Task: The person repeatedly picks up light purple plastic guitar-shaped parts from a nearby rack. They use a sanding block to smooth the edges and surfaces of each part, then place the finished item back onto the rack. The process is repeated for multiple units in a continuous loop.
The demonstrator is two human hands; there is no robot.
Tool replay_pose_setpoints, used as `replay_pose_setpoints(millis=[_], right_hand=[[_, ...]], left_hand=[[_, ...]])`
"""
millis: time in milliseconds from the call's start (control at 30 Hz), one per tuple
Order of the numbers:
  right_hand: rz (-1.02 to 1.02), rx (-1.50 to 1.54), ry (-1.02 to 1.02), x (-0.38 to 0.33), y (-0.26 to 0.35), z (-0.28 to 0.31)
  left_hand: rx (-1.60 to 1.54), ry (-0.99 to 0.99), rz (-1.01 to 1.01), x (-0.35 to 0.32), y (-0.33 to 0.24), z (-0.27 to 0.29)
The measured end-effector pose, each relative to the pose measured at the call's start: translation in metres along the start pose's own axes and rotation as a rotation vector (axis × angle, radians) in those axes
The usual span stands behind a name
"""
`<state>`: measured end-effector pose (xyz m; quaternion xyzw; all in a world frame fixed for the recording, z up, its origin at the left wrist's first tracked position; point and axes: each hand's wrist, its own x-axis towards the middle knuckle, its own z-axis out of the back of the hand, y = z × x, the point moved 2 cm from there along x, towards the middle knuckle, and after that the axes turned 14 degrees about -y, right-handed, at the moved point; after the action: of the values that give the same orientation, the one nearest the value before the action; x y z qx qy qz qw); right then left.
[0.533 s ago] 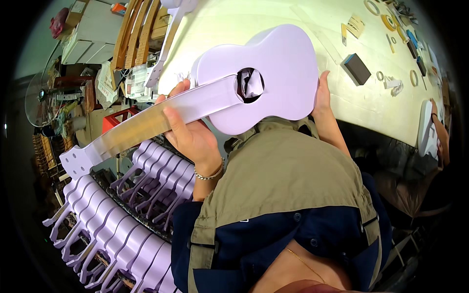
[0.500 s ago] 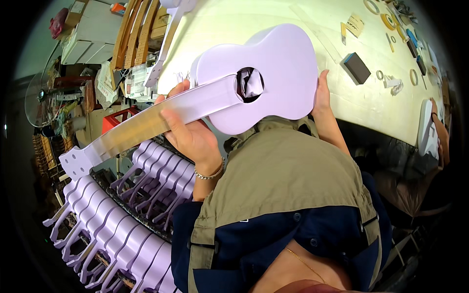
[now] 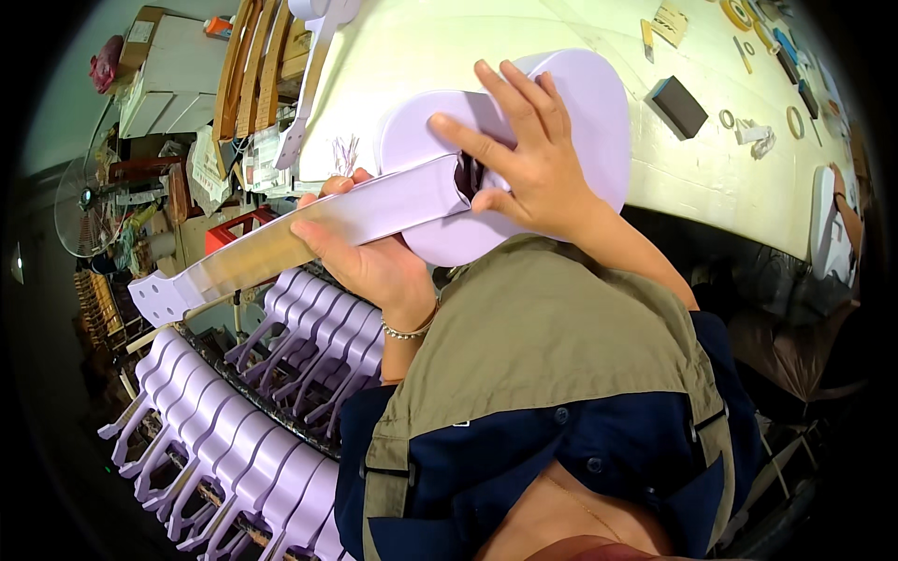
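A lilac ukulele (image 3: 603, 122) lies slanted before me, its body over the table's edge and its neck pointing down to the left. My left hand (image 3: 379, 266) is wrapped round the neck, thumb on the bare tan fretboard face and fingertips showing on the far side. Across the soundboard reaches my right hand (image 3: 547, 173), fingers spread and raised, thumb close to the sound hole (image 3: 467, 178). That hand covers most of the hole; whether a fingertip goes inside cannot be seen. The headstock (image 3: 159, 297) has several peg holes and no strings.
Below left, rows of lilac ukuleles (image 3: 243, 421) hang close together on a rack. On the pale table (image 3: 412, 42) lie a dark sanding block (image 3: 679, 107), a cutter knife (image 3: 647, 40) and tape rolls (image 3: 735, 13). A fan (image 3: 86, 196) stands far left. Another person's hand (image 3: 847, 201) shows far right.
My right hand has left the body's right edge and come over the sound hole, where crumpled pale paper showed before. The ukulele has shifted slightly right; my left hand keeps its hold.
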<state>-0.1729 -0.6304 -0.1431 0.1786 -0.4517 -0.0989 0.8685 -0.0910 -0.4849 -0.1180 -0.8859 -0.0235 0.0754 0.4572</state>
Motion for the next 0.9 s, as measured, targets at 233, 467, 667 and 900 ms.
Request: replay_pose_setpoints(millis=[233, 467, 667, 900], right_hand=[[-0.051, -0.223, -0.042, -0.004, 0.001, 0.021], [-0.021, -0.201, -0.052, -0.003, 0.002, 0.022], [-0.211, -0.340, -0.111, -0.022, -0.053, 0.033], [-1.338, 0.822, -0.068, -0.083, -0.122, 0.036]], left_hand=[[-0.016, 0.039, 0.022, -0.008, -0.005, 0.001], [-0.006, 0.031, 0.024, -0.011, -0.001, -0.002], [0.044, -0.076, 0.013, 0.005, 0.002, 0.000], [0.027, -0.137, -0.003, 0.030, 0.010, 0.006]])
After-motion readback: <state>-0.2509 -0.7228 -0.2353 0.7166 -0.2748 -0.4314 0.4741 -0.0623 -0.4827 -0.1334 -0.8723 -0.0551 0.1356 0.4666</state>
